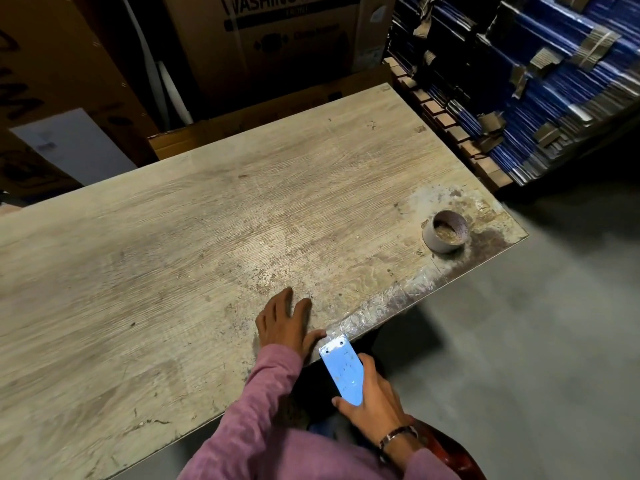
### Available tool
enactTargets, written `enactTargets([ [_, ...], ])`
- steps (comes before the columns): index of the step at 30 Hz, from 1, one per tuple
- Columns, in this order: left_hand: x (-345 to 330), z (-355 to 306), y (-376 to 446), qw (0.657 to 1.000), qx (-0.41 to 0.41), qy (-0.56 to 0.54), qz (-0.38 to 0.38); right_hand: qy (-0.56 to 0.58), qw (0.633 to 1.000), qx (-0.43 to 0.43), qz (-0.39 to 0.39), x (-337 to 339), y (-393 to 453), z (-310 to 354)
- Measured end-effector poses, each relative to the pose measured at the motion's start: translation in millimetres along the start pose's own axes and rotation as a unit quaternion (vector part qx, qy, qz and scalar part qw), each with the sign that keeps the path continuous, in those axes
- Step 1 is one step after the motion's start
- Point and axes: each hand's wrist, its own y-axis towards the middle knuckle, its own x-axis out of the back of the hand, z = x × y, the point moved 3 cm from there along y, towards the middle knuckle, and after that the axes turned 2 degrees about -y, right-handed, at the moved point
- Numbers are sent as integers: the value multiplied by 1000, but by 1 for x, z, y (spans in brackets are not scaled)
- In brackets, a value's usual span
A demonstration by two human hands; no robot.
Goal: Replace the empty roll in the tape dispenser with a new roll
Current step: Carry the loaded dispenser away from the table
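The blue tape dispenser [341,372] sits in the person's right hand [375,400], fingers and thumb wrapped round its body, its toothed cutter end pointing up at the near edge of the tabletop [207,220], where shiny clear tape is stuck along the rim. The left hand [285,322] lies flat on the wood just beside that edge, fingers straight and gripping nothing, thumb close to the cutter. Well apart, near the right corner, an empty cardboard tape core [445,231] stands on end on a stained patch, with cardboard boxes [277,46] and stacked blue sheets [540,91] beyond.
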Motion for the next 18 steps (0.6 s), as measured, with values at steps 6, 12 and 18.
enactTargets([
  [6,-16,2,13,989,-119,31,76,12,1000,7,19,-1,6,-3],
  [12,-29,6,19,985,-137,76,78,28,999,9,27,-2,8,-7],
  [18,-31,1,15,988,-132,68,35,27,999,15,27,-1,8,-7],
])
